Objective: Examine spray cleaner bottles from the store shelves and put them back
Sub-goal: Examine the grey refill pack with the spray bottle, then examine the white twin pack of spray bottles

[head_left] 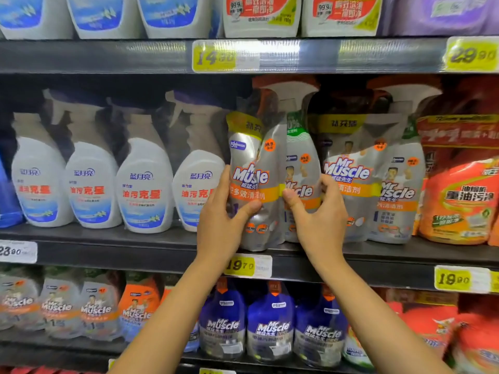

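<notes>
A silver Mr Muscle spray cleaner pack (266,168), a trigger bottle bundled with a refill pouch, stands on the middle shelf (113,252). My left hand (225,220) grips the pouch side, thumb across its front. My right hand (320,215) holds the bottle side of the same pack, fingers wrapped around its right edge. The pack's bottom sits at the shelf's front lip. Its orange and white trigger head (290,89) points up under the shelf above.
An identical Mr Muscle pack (378,174) stands right beside it, then orange refill bags (459,201). Several white spray bottles (145,182) line the shelf to the left. Blue Mr Muscle bottles (271,325) fill the shelf below. Yellow price tags (240,265) hang on the shelf edges.
</notes>
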`<act>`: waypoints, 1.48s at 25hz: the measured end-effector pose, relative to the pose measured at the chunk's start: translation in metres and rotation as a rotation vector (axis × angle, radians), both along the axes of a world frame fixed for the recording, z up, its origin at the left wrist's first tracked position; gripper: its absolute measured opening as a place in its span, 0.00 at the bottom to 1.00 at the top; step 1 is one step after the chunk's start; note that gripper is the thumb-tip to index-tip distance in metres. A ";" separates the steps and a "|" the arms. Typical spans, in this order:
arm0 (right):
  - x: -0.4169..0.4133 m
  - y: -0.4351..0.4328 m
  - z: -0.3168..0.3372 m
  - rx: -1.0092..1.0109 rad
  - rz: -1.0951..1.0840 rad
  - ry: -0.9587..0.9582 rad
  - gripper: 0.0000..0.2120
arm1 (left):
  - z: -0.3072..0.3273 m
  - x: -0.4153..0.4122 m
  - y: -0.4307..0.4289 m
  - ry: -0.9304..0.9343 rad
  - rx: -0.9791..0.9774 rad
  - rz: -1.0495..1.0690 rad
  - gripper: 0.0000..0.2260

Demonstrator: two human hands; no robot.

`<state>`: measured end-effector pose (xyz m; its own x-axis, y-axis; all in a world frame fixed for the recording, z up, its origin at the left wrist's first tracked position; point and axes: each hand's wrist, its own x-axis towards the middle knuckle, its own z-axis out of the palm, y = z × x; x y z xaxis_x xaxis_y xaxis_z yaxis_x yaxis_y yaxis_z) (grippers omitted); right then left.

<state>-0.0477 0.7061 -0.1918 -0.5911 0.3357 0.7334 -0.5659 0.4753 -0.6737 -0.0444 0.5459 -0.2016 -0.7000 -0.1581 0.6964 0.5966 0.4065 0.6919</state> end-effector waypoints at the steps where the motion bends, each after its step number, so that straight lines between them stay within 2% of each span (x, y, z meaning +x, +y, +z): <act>1: 0.000 0.001 0.000 0.041 -0.030 0.002 0.27 | -0.004 0.004 0.001 0.017 0.033 0.005 0.35; 4: 0.006 0.009 -0.005 0.155 -0.069 0.082 0.30 | -0.026 0.015 0.003 0.080 0.128 -0.010 0.35; 8: 0.010 0.015 -0.018 0.240 -0.075 0.155 0.35 | -0.043 0.013 0.000 0.073 0.019 0.045 0.35; 12: 0.006 0.025 -0.023 0.401 -0.276 0.276 0.32 | -0.042 0.013 0.005 0.072 0.047 0.088 0.35; 21: -0.003 0.021 -0.029 0.253 -0.122 0.161 0.33 | -0.041 0.006 0.013 0.037 0.057 0.144 0.35; 30: -0.007 0.021 -0.035 0.256 -0.108 0.143 0.32 | -0.049 0.008 0.022 0.034 -0.227 0.403 0.33; 32: -0.006 0.021 -0.038 0.258 -0.119 0.141 0.32 | -0.052 0.013 0.022 0.034 -0.245 0.385 0.31; 35: -0.005 0.021 -0.035 0.243 -0.147 0.123 0.32 | -0.058 0.026 0.007 0.054 -0.123 0.212 0.22; 37: -0.001 0.018 -0.034 0.239 -0.179 0.105 0.32 | -0.063 0.041 -0.014 0.060 0.075 0.115 0.18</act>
